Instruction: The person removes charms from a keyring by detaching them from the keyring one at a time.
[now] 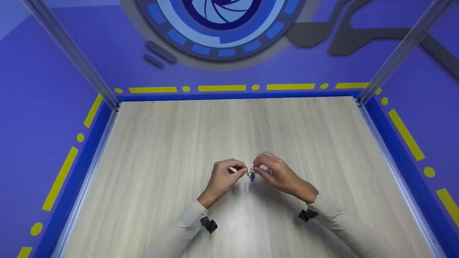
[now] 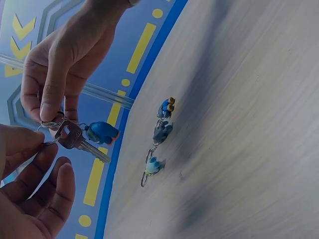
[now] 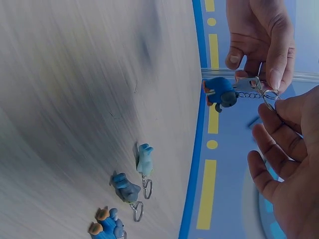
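Observation:
Both hands meet over the tabletop at a metal key ring (image 3: pixel 270 95). My left hand (image 1: pixel 223 178) pinches one side of it between thumb and fingertips. From the right, my right hand (image 1: pixel 281 177) pinches the ring too, its other fingers loosely bent in the right wrist view. A silver key (image 2: pixel 75 138) hangs at the ring, its blade pointing away from the fingers. Beside the key, a small blue animal figurine (image 3: pixel 219 92) with orange feet dangles on a short chain. Fingertips hide part of the ring.
Three more figurine keychains lie on the wooden table (image 1: pixel 161 143): a pale blue one (image 3: pixel 145 159), a grey-blue one (image 3: pixel 125 188) and a blue one with orange feet (image 3: pixel 106 226). My right hand mostly covers them in the head view. Blue panels (image 1: pixel 229 77) wall the table.

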`<act>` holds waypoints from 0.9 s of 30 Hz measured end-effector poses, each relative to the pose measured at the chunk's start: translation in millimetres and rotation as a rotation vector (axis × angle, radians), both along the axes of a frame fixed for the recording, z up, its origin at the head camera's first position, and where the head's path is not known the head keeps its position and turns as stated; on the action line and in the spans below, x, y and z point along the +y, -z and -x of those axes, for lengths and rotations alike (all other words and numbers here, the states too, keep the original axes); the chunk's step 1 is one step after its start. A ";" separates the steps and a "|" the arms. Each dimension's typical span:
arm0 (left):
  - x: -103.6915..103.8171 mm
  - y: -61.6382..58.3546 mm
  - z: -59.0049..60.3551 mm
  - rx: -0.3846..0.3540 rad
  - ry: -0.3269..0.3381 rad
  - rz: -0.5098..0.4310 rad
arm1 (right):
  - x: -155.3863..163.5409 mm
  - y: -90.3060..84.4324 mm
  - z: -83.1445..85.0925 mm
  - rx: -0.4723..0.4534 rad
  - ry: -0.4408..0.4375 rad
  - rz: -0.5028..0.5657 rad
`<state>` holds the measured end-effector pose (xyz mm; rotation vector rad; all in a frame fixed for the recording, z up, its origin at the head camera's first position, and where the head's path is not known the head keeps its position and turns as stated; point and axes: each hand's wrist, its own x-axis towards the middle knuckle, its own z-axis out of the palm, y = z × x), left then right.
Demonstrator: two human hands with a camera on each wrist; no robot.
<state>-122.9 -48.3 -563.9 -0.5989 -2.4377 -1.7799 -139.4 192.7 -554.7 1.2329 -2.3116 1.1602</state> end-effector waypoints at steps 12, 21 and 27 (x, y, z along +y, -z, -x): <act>-0.4 -0.5 0.1 -0.002 -0.005 -0.017 | -3.1 -0.9 0.1 0.074 -0.017 -0.008; -3.7 2.0 -0.2 -0.059 -0.003 -0.084 | 0.3 3.3 -2.2 0.023 -0.007 0.034; -3.0 3.0 -0.9 -0.136 0.042 -0.105 | -0.4 3.2 -5.7 -0.118 0.003 0.089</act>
